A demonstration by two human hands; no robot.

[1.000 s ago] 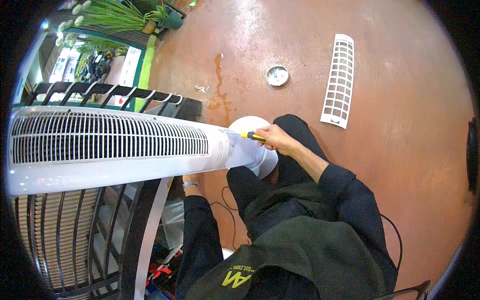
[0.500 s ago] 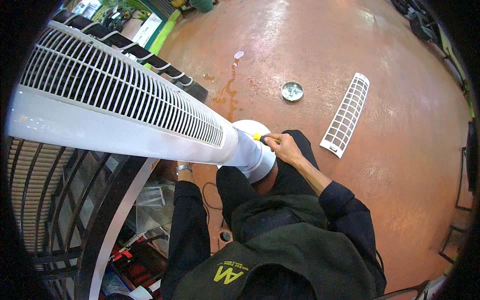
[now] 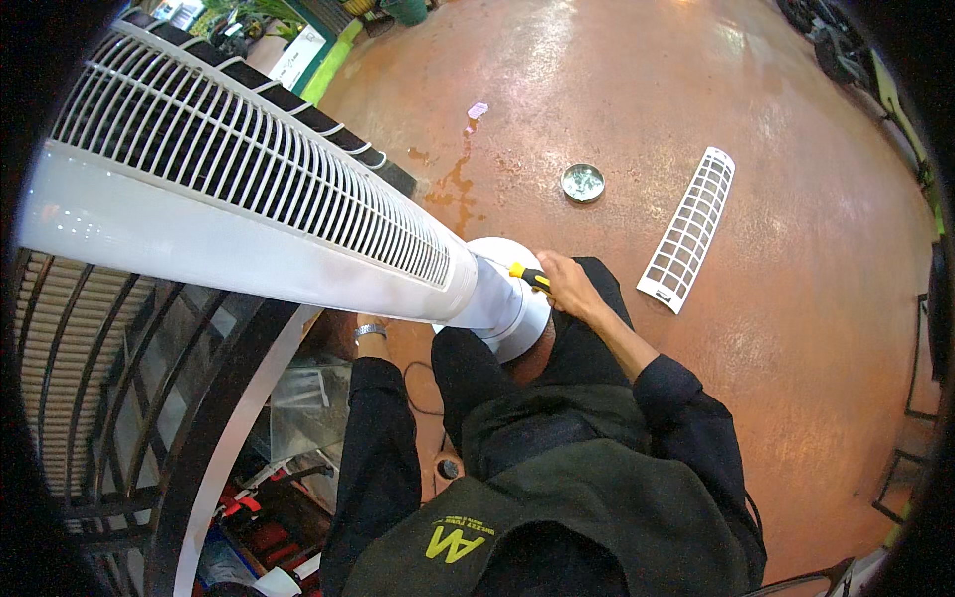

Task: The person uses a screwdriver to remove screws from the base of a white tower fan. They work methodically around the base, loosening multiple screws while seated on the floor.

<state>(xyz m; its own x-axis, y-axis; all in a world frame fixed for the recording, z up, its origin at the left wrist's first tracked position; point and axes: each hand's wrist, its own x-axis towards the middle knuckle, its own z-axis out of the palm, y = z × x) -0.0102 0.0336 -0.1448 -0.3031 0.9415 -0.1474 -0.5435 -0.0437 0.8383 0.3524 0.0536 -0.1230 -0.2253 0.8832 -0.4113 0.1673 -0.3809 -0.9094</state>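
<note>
A white tower fan [image 3: 239,254] leans across the left side, its slatted grille facing up and its round base [image 3: 522,338] between my knees. My right hand [image 3: 572,286] is closed around the yellow-and-black handle of a screwdriver [image 3: 527,276]. The thin shaft points left at the lower end of the fan body, just above the base; its tip is too small to make out. Beneath the fan body, my left hand [image 3: 370,322] is mostly hidden, with only the wrist and a metal watch showing, so its fingers cannot be seen.
A white grid panel [image 3: 688,231] lies on the reddish floor at the right. Nearer the middle is a round metal dish [image 3: 582,183] with small pieces inside. A dark curved rack [image 3: 189,418] and an open toolbox [image 3: 274,537] stand at the left. A cable [image 3: 423,388] runs beside my left arm.
The fan body has shifted slightly and turned a little about its length. My right hand and the screwdriver have moved slightly to the right, and the handle shows more.
</note>
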